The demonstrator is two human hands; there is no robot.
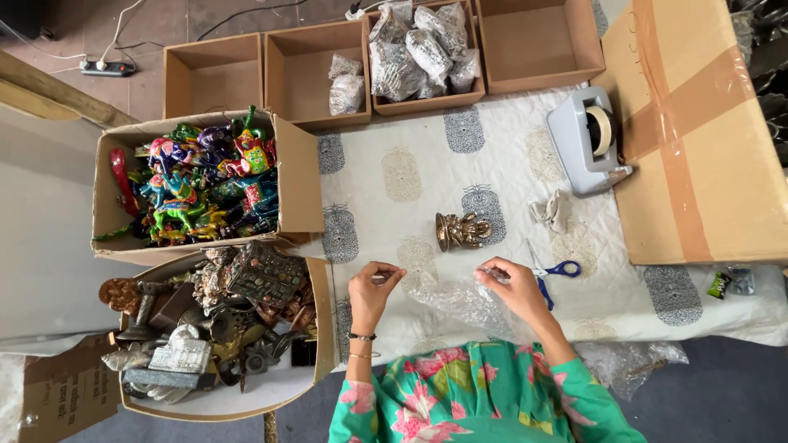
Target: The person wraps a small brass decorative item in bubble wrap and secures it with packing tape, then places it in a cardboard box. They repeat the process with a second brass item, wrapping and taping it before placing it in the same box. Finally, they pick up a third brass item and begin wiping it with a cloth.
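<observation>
Between my hands on the desk, my left grip (373,283) and right grip (510,283) each pinch an edge of the bubble wrap (460,299), light, limp and slippery, with the brass idol (462,230) at twelve o'clock.

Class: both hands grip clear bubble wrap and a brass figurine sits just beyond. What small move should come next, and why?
Probably lay the bubble wrap flat: the left hand and right hand hold it spread before the unwrapped brass figurine.

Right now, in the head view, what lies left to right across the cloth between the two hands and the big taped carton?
Left hand → brass figurine → right hand → blue-handled scissors → grey tape dispenser → taped carton.
</observation>
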